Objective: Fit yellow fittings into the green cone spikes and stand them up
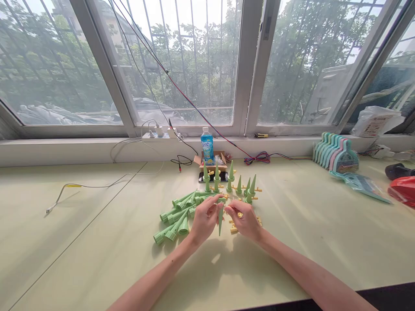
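Note:
My left hand (205,218) pinches the top of a green plastic cone spike (220,222), which hangs point down between both hands. My right hand (244,220) is closed in a pinch at the spike's top, holding something small that I cannot make out. A pile of green spikes (177,214) lies flat just left of my left hand. Several green spikes with yellow fittings (240,185) stand upright behind my hands. Small yellow valve pieces (234,228) lie under and beside my right hand.
A blue drink bottle (207,147) and a small cardboard box (220,159) stand at the back by the sill. A stack of pastel plastic pieces (335,152) and a red object (403,190) sit at the right. Cables and a power strip (158,134) run along the sill.

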Available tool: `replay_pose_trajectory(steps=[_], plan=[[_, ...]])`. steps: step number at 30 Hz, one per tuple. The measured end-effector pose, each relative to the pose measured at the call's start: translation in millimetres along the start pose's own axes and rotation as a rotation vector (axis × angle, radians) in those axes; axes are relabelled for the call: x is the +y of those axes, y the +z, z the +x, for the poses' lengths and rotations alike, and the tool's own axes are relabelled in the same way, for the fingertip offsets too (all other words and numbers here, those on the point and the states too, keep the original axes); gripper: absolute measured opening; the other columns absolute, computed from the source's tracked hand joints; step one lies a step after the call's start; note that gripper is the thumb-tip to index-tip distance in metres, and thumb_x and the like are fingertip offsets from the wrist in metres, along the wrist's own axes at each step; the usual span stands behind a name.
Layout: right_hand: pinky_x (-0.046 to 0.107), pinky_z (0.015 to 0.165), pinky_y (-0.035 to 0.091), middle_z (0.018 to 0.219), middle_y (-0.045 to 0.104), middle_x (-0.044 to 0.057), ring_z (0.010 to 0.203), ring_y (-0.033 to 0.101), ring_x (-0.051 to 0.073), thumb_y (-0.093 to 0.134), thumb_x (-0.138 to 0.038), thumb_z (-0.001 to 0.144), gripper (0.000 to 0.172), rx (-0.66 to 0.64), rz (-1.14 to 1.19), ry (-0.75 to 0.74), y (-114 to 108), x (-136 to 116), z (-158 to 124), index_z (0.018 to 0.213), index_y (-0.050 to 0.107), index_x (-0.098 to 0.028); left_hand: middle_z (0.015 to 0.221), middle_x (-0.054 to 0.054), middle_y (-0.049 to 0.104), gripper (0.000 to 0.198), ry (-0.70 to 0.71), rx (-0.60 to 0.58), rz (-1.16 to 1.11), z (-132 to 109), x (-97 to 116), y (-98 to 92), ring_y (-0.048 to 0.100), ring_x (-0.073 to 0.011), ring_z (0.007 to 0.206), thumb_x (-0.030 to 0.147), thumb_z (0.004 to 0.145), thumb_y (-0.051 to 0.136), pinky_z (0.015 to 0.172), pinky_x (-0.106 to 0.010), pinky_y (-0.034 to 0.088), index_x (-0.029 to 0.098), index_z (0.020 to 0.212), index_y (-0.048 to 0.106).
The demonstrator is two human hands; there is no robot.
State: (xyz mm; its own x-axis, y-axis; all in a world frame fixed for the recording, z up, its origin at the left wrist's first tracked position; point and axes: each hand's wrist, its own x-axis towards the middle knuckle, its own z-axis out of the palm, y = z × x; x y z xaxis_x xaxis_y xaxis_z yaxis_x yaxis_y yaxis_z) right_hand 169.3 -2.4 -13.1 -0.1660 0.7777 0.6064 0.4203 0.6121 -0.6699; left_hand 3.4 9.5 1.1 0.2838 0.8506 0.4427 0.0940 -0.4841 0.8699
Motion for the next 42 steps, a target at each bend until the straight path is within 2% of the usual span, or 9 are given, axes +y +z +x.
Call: replay_pose_trajectory(steps=[6,10,13,21,24,29,36,40,42], plan=[[0.024,0.053,0.031,0.061,0.043,-0.002,0.054,0.036,0.012,0.040,-0.034,0.101,0.039,0.004,-0.143,-0.145,-1,4,1,0.065,0.044,-0.020,0.078,-0.003,0.065,0.043,-0.204,-0.013,-0.121,2,6,-0.4,0.062,-0.0126,0.045,0.049,0.087,0.061,0.037,-0.023,0.047,0.013,0.111,0.064],[0.024,0.053,0.030,0.063,0.042,-0.001,0.054,0.034,0.012,0.037,-0.030,0.103,0.037,-0.014,-0.219,-0.240,-3,6,1,0.068,0.045,-0.020,0.074,-0.001,0.062,0.047,-0.287,-0.009,-0.148,4,5,-2.1,0.059,-0.0112,0.039,0.051,0.084,0.063,0.033,-0.021,0.043,0.012,0.111,0.064],[0.024,0.053,0.031,0.064,0.044,-0.001,0.054,0.035,0.012,0.037,-0.029,0.103,0.035,-0.014,-0.229,-0.259,-2,7,1,0.070,0.047,-0.020,0.070,0.000,0.061,0.046,-0.309,-0.010,-0.151,4,4,-2.7,0.055,-0.0094,0.036,0.050,0.084,0.063,0.032,-0.021,0.042,0.013,0.110,0.065],[0.024,0.053,0.033,0.059,0.046,-0.002,0.053,0.039,0.011,0.038,-0.039,0.102,0.042,0.023,-0.127,-0.123,3,6,0,0.066,0.046,-0.020,0.085,0.000,0.058,0.039,-0.244,0.007,-0.154,2,4,1.7,0.059,-0.0093,0.039,0.051,0.085,0.061,0.030,-0.020,0.041,0.017,0.105,0.059],[0.024,0.052,0.032,0.058,0.045,-0.002,0.052,0.037,0.011,0.039,-0.040,0.101,0.043,0.022,-0.109,-0.091,2,4,0,0.064,0.045,-0.020,0.080,0.002,0.058,0.034,-0.196,-0.001,-0.148,0,5,2.5,0.058,-0.0086,0.040,0.048,0.087,0.060,0.033,-0.019,0.041,0.018,0.102,0.057],[0.025,0.050,0.030,0.056,0.041,-0.003,0.051,0.033,0.011,0.041,-0.040,0.100,0.042,0.000,-0.057,-0.007,1,0,0,0.063,0.044,-0.020,0.060,0.006,0.054,0.029,-0.154,0.003,-0.142,-2,6,3.4,0.060,-0.0115,0.044,0.044,0.089,0.059,0.039,-0.019,0.042,0.018,0.101,0.053],[0.024,0.048,0.029,0.053,0.041,-0.004,0.049,0.033,0.010,0.043,-0.045,0.098,0.043,-0.015,0.037,0.089,1,-2,1,0.063,0.044,-0.020,0.063,0.004,0.055,0.025,-0.080,0.030,-0.082,-4,-2,4.2,0.058,-0.0109,0.047,0.042,0.091,0.058,0.041,-0.021,0.044,0.019,0.098,0.054],[0.024,0.046,0.028,0.052,0.039,-0.004,0.048,0.032,0.010,0.045,-0.047,0.096,0.044,-0.003,0.069,0.113,2,-3,1,0.062,0.043,-0.020,0.060,0.004,0.055,0.027,-0.120,0.013,-0.107,-3,1,3.9,0.061,-0.0125,0.047,0.043,0.092,0.056,0.040,-0.021,0.044,0.018,0.103,0.052],[0.024,0.046,0.028,0.052,0.038,-0.004,0.047,0.031,0.009,0.045,-0.048,0.096,0.045,0.002,0.071,0.112,2,-4,1,0.061,0.043,-0.020,0.065,0.003,0.058,0.030,-0.152,-0.002,-0.132,-2,3,3.7,0.061,-0.0124,0.046,0.045,0.091,0.056,0.039,-0.021,0.044,0.018,0.105,0.053]])
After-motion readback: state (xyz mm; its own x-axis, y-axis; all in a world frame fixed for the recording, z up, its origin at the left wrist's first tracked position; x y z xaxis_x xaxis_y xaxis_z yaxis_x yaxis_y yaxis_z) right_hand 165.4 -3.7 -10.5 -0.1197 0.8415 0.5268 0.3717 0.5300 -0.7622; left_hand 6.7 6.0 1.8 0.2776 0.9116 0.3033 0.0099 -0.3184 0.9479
